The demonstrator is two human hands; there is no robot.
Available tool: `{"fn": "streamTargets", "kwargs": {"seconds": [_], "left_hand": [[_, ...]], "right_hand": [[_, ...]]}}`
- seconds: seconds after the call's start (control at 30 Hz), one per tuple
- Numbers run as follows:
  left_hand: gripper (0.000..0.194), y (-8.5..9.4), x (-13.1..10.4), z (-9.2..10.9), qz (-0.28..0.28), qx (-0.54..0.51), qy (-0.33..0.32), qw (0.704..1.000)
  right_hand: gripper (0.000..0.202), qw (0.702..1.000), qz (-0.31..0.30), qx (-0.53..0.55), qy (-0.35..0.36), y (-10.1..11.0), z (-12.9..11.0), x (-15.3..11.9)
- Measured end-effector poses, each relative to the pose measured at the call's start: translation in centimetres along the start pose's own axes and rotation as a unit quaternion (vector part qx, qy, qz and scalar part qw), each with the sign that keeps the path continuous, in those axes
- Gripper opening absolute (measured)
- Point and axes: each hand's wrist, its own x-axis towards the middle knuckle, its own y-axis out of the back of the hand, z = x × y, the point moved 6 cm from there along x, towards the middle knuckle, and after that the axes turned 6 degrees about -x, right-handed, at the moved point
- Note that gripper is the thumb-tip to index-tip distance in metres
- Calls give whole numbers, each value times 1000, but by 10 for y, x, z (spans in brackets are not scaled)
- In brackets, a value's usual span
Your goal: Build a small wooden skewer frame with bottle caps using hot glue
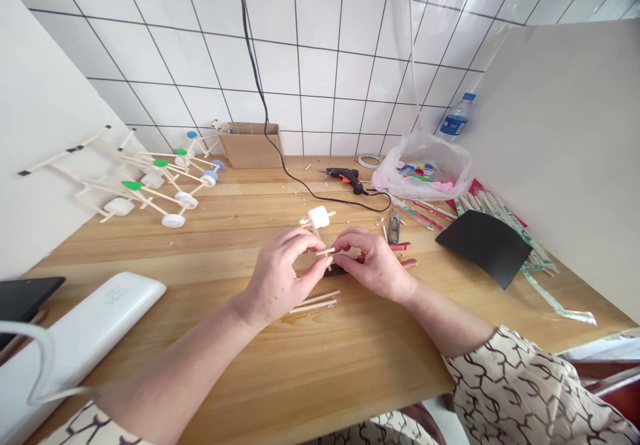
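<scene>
Between my two hands is a small frame of wooden sticks (325, 252), with a short crosspiece at my fingertips. A white cap-like wheel (319, 216) sits at its far end. My left hand (274, 273) pinches the sticks from the left with thumb and forefinger. From the right, my right hand (374, 263) closes thumb and fingers on the crosspiece's end. Red-handled pliers (401, 247) lie partly hidden beneath my right hand. Two loose wooden sticks (320, 306) rest on the table nearer to me.
Grey snips (395, 226) and a black glue gun (349, 178) lie beyond my right hand. A plastic bag of caps (425, 168), a black sheet (485, 246) and bundled sticks stand right. Wheeled stick frames (155, 182) and a cardboard box (251, 146) occupy the back left, a white power bank (95, 332) nearer.
</scene>
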Motion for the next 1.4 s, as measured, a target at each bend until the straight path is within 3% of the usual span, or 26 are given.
{"fn": "streamTargets", "kwargs": {"seconds": [0.1, 0.27, 0.4, 1.0, 1.4], "left_hand": [[4, 7, 0, -3, 21, 11, 0, 1000], [11, 26, 5, -10, 101, 85, 17, 991], [19, 26, 10, -18, 86, 100, 30, 991], [5, 20, 14, -24, 82, 99, -15, 992], [8, 37, 13, -37, 142, 83, 75, 984]], "right_hand": [[8, 1000, 5, -4, 0, 1, 1, 0], [6, 1000, 7, -17, -15, 3, 2, 1], [6, 1000, 5, -21, -21, 2, 3, 1], [8, 999, 0, -35, -12, 0, 0, 1], [9, 999, 21, -25, -12, 9, 4, 2]]}}
